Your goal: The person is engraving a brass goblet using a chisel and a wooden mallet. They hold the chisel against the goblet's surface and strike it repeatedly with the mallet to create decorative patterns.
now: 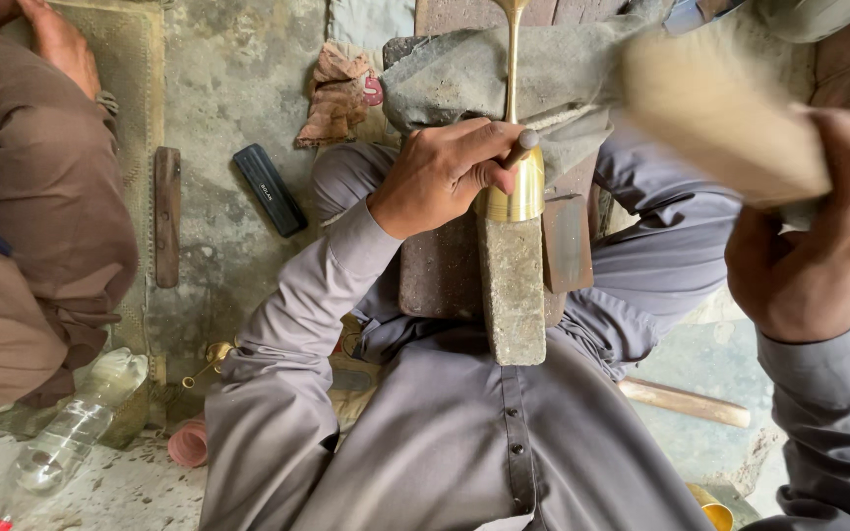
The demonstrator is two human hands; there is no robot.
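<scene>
Rough concrete floor [238, 88] all round, and the person sits on it cross-legged, a second person in brown [41, 216] crouched at far left. Largest in play: the wooden mallet [720, 118], blurred at upper right, clenched in the right hand [819, 256]. Below it the stone block [512, 290] lies across the lap. Left hand [445, 177] is wrapped tight round the brass piece [518, 187], pinning it on the block's far end. Fingers sit right beside the strike point, so I reckon a slightly off blow could catch them or dent the brass.
</scene>
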